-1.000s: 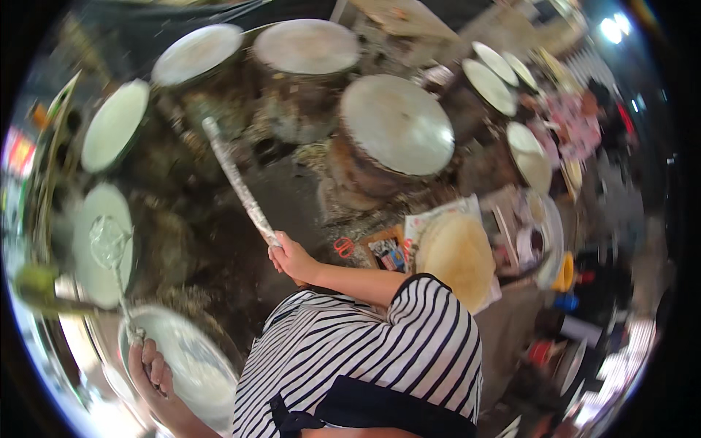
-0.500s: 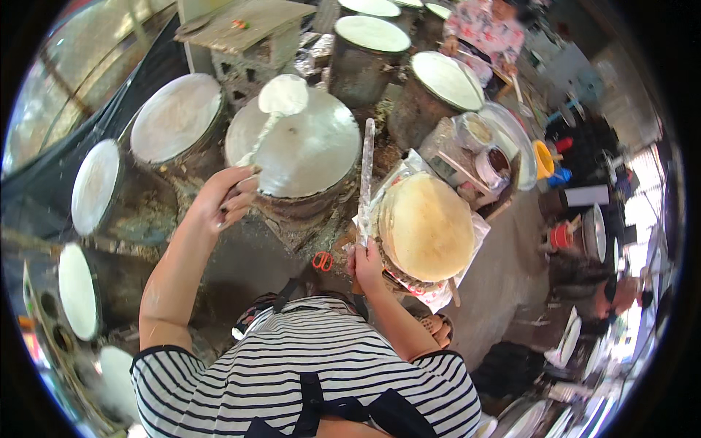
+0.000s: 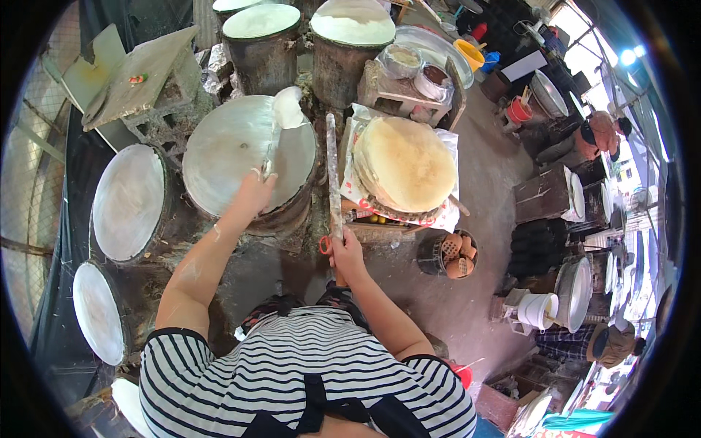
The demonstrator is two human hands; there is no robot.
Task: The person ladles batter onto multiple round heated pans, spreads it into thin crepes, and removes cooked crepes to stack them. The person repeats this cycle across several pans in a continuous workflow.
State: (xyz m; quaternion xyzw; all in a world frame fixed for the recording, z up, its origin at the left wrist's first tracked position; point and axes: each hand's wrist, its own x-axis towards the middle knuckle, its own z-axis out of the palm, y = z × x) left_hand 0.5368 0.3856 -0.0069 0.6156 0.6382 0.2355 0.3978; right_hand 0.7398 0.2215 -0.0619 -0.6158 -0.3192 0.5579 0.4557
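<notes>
Landmark: stack of round, pale-tan flat sheets (image 3: 405,164). Left of the stack, left hand (image 3: 257,191) blurred; finger placement on the white-coated, round-headed ladle (image 3: 286,111) unresolved. Below and left of the stack, right hand (image 3: 346,255) conceals part of the long, flat, white-smeared stick (image 3: 334,175). Under the stack, brown wooden box (image 3: 376,234): contents mostly covered. Far left of the stack, red-and-green object (image 3: 139,79) too small to identify. Upper left of the stack, pale, round griddle (image 3: 237,4) cut by top edge.

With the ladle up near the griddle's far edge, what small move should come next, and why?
Probably lower the ladle in the left hand and tip it over the griddle: its head looks coated in white, while the griddle's grey surface shows no white layer. The right hand could just keep the flat stick where it is, beside the griddle.
</notes>
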